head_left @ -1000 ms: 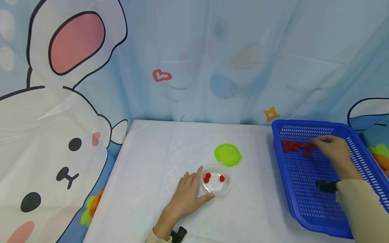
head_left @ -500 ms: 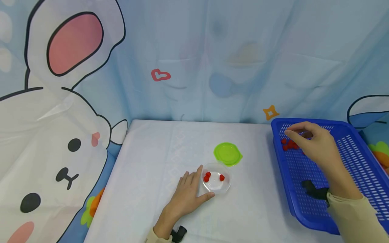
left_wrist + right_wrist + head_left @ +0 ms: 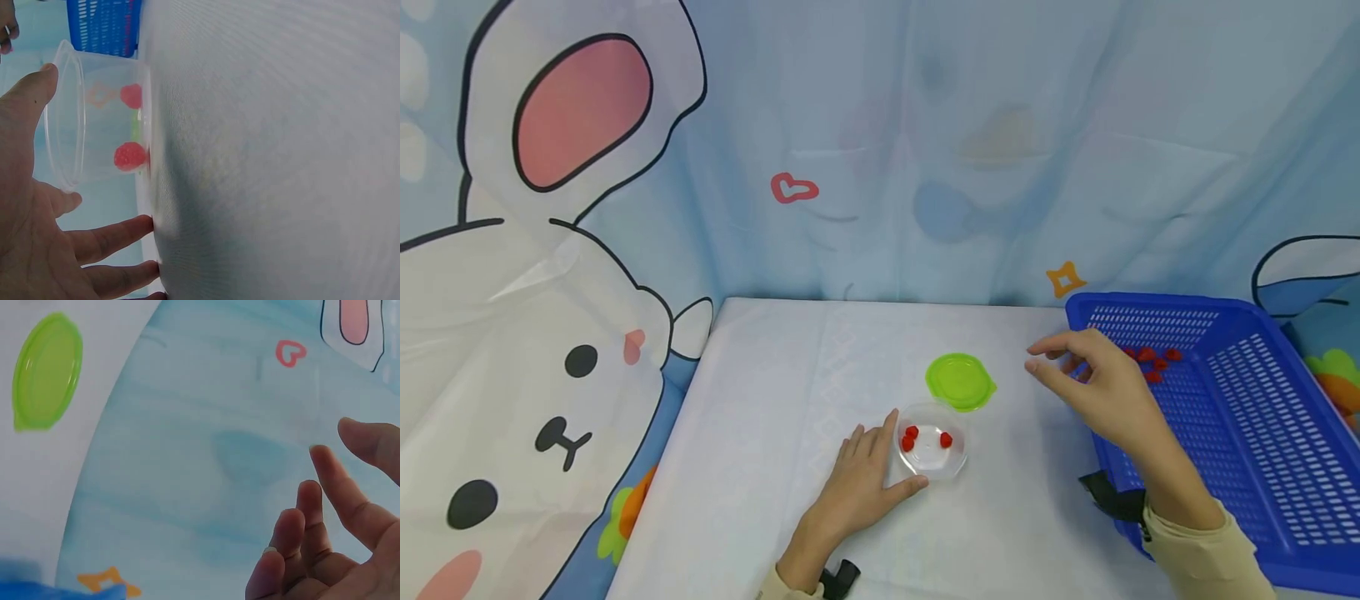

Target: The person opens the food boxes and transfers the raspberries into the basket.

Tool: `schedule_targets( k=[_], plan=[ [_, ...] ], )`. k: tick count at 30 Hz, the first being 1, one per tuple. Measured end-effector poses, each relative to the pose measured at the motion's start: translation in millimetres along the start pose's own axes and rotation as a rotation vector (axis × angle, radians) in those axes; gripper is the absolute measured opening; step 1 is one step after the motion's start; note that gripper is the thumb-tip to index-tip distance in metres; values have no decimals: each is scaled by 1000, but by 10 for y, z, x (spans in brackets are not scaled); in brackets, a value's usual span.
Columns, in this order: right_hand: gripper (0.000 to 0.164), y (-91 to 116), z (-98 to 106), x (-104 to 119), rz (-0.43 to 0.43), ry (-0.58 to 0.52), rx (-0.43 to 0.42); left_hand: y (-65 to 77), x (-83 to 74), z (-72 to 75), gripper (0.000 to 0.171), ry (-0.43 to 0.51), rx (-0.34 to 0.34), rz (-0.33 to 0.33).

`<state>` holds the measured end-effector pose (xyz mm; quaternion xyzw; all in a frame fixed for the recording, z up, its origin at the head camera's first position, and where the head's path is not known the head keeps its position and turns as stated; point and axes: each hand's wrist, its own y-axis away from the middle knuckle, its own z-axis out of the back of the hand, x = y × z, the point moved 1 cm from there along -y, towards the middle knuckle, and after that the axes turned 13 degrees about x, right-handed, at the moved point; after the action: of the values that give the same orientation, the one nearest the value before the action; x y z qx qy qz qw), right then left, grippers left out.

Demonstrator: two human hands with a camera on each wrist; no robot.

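Note:
A clear plastic cup (image 3: 951,465) stands on the white table, with three red raspberries (image 3: 946,440) at its bottom. My left hand (image 3: 859,483) spreads around its left and near sides. In the left wrist view, the thumb (image 3: 44,84) lies at the cup's rim and the index fingertip (image 3: 74,201) is close to the rim's other side, while straighter fingers reach the tabletop. My right hand (image 3: 1101,387) hovers near the blue basket's left edge. Its thumb and index finger are parted, and nothing shows between them in the right wrist view.
A green lid (image 3: 960,382) lies flat just behind the cup. The blue basket (image 3: 1247,450) stands on the right and holds more raspberries (image 3: 1172,355) near its back, partly hidden by my right hand. Behind the table (image 3: 790,358) hangs a printed curtain (image 3: 880,150).
My right hand has risen from the raspberries in the basket and moved left, past the basket's left edge. The left hand and the cup have stayed in place.

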<state>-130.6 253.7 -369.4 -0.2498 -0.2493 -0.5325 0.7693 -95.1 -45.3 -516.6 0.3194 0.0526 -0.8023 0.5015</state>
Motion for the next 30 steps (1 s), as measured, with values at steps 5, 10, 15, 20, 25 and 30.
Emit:
schedule_targets(
  k=[5,10,15,20,25,30],
  plan=[
    [16,-53,-272,87,50,-52,53,5,6,-4,100,12,-10,-3],
    [19,-134,-601,69,83,-103,146,2,13,1,101,3,0,10],
    [18,-216,-936,-127,87,-128,295,-7,20,-16,102,1,5,15],
    [15,-245,-1151,-302,60,-131,374,-1,27,-31,101,-9,6,3],
    [14,-258,-1259,-323,19,-76,383,0,27,-18,100,-22,-6,-6],
    [15,-273,-1345,-266,-3,147,378,-3,29,-8,100,-19,-9,-6]
  ],
)
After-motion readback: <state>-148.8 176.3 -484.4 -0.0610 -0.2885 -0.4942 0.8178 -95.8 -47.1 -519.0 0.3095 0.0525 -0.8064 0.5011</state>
